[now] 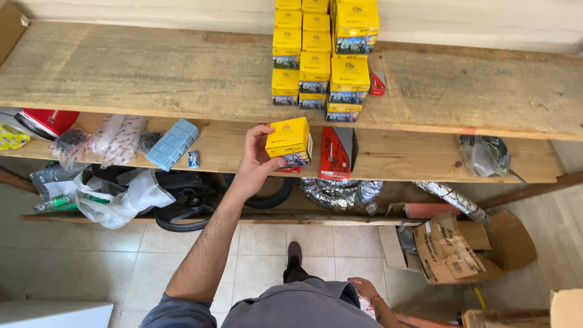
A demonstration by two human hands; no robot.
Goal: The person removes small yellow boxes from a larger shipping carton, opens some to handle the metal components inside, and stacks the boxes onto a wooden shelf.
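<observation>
Glossy printed cardboard on the yellow box (288, 141), same smooth sheen across the stacked yellow boxes (322, 58). Rough, matt bare wood on the top shelf (152, 73), grain showing. Crinkled shiny foil wrap (340, 193) below, plain matt brown cardboard box (452, 252) on smooth floor tiles (97, 255).

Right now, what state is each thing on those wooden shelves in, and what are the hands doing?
Left hand: raised, grip closed on the yellow box.
Yellow box: closed, held above the middle shelf.
Right hand: low by the body, empty.
Stacked yellow boxes: closed, piled on the top shelf.
Red and black box: upright on the middle shelf.
Cardboard carton: open, on the floor.
</observation>
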